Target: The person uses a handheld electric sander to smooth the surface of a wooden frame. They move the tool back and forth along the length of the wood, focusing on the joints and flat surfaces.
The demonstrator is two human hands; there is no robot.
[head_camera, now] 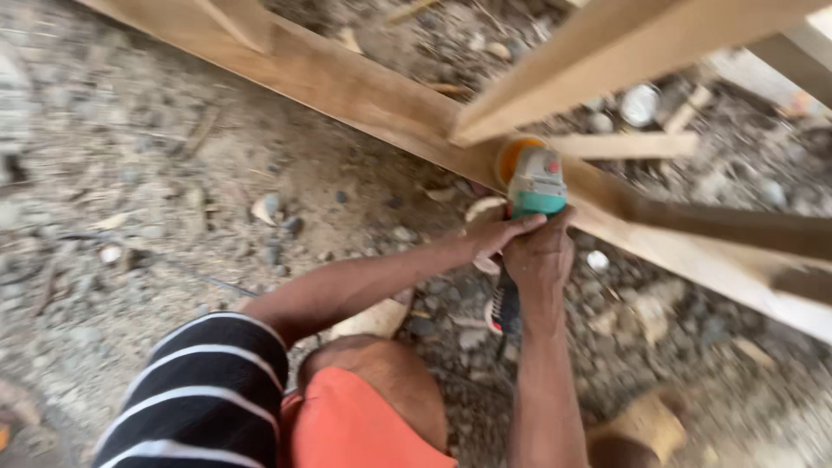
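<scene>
Over gravel ground (pixel 130 173): both hands' fingers (pixel 520 227) clasp green grinder (pixel 536 186) against timber beam (pixel 347 87).

Grinder (pixel 535 184) against the wooden frame (pixel 364 91), gravel ground (pixel 130 173) below, both hands (pixel 530 247) behind it.

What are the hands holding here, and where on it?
Both the left hand and right hand grip a teal-and-grey handheld power grinder around its body, behind the head.

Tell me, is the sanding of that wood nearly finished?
Hard to tell. Both hands, left hand and right hand, grip the green-and-grey handheld power sander against the long slanted wooden plank. The picture is too blurred to separate smoothed wood from rough.
</scene>
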